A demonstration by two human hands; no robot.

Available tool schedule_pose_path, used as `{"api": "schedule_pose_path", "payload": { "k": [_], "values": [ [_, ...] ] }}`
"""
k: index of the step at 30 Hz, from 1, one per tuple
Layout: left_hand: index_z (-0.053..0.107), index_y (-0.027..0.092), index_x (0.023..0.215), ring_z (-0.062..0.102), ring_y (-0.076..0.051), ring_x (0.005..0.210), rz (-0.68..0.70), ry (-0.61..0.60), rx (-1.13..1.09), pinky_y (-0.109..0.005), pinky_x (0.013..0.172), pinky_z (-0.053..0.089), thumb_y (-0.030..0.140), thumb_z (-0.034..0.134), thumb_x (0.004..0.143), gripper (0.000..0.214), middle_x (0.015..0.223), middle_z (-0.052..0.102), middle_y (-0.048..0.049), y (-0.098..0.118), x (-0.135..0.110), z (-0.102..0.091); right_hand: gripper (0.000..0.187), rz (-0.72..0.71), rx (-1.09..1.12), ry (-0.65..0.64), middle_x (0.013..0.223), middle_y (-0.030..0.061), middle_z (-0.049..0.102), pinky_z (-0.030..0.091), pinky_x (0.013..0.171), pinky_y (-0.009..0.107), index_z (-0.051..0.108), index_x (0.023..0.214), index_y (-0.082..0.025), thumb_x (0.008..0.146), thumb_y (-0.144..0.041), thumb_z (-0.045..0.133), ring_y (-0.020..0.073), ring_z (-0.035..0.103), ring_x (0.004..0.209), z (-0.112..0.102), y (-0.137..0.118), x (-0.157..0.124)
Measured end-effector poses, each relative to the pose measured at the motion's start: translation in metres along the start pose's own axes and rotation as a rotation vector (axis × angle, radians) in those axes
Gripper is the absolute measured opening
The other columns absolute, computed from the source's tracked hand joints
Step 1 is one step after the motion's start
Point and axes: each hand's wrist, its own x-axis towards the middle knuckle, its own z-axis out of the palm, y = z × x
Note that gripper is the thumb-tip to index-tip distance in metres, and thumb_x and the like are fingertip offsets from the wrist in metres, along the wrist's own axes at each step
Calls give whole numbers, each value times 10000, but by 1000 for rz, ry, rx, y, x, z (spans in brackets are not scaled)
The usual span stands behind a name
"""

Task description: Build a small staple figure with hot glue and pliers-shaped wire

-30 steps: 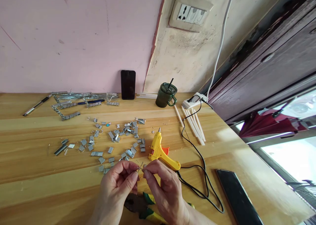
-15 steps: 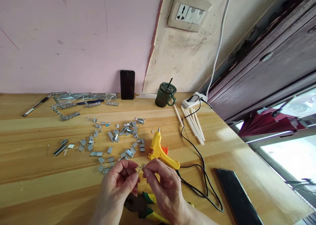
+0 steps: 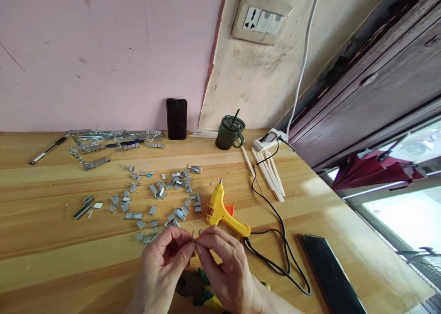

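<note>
My left hand point(image 3: 161, 268) and my right hand point(image 3: 225, 270) meet low in the middle of the view, fingertips pinched together on a tiny thin metal piece point(image 3: 193, 237). Both hands are closed on it. Just beyond them lie several scattered silver metal clips point(image 3: 161, 196) on the wooden table point(image 3: 51, 240). A yellow glue gun point(image 3: 222, 210) with an orange trigger lies right of the clips, close to my right hand. Pliers with green and yellow handles point(image 3: 203, 293) lie under my hands, mostly hidden.
A black cord point(image 3: 272, 213) runs from the glue gun to a white power strip point(image 3: 268, 141). Glue sticks point(image 3: 270, 171), a dark green cup point(image 3: 229, 132), a phone point(image 3: 177, 118) leaning on the wall, another phone point(image 3: 330, 272) lying flat, a pen point(image 3: 44, 151) and joined clip strips point(image 3: 93, 148) lie around.
My fingertips have drawn closer together around the small metal piece and sunk slightly lower in view. The other things on the table have not moved.
</note>
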Motion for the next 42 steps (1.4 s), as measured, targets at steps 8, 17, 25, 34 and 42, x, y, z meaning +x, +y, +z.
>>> {"api": "schedule_pose_path", "payload": {
  "k": [8,17,25,34,42],
  "values": [
    [663,205,678,503,-129,535,72,-86,192,-193,505,423,329,678,716,131,566,572,32,-3,5,-12,179,-81,-152,-73,658,50,591,438,565,245,588,763,-155,857,-66,465,144,532,593,-2,5,-1],
    [631,185,625,462,-102,488,-1,-50,69,-172,468,393,411,655,736,252,498,528,47,-10,4,-9,172,3,-3,-57,662,40,587,437,563,237,601,774,-151,869,-97,468,133,527,591,0,5,-1],
    [637,191,668,474,-88,512,30,-60,-48,-153,496,408,403,656,761,232,534,553,52,-11,8,-13,275,541,574,-51,669,7,578,423,557,216,615,826,-157,895,-403,512,106,499,582,-1,10,-4],
    [629,187,643,485,-98,510,193,-128,182,-159,486,398,339,610,799,218,539,559,46,-16,7,-13,395,691,645,-183,580,-11,522,363,497,206,565,682,-144,795,-521,599,91,442,528,0,7,0],
    [626,213,676,566,-119,592,455,-150,376,-177,587,462,221,563,837,173,624,591,31,-20,8,-15,315,672,711,-99,651,-6,543,435,539,227,564,788,-149,782,-455,638,101,495,564,4,4,0]
  ]
}}
